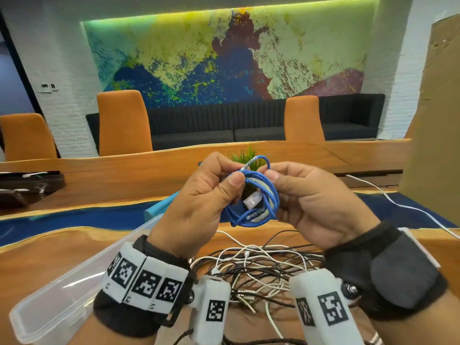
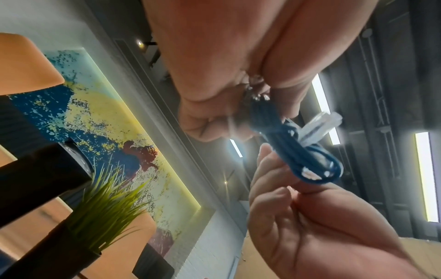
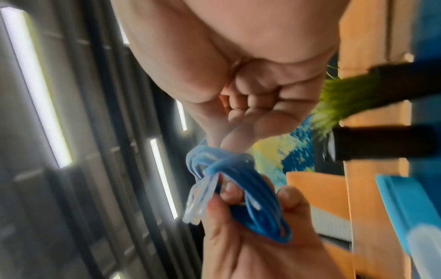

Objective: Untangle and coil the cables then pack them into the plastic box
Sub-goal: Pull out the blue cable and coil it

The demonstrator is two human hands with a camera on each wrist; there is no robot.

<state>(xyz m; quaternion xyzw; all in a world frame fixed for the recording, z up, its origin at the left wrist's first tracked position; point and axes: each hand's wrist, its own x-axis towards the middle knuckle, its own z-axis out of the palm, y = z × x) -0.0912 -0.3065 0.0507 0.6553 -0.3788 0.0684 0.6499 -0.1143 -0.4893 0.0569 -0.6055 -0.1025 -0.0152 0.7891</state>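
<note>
A coiled blue network cable (image 1: 251, 195) with clear plastic plugs is held up in front of me between both hands. My left hand (image 1: 211, 185) grips the coil's left side, thumb pressed on the strands. My right hand (image 1: 296, 192) pinches the top loop of the coil (image 2: 307, 158) between thumb and forefinger. One clear plug (image 3: 198, 203) sticks out of the bundle. Below the hands a tangle of white and black cables (image 1: 251, 267) lies on the wooden table. A clear plastic box (image 1: 57, 295) sits at the lower left, partly under my left wrist.
A small green plant in a black pot (image 1: 245, 158) stands just behind the hands. A blue lid (image 1: 159, 207) lies behind the box. One white cable (image 1: 398, 205) trails off to the right. A cardboard panel (image 1: 433, 120) stands at right; orange chairs (image 1: 122, 123) line the far side.
</note>
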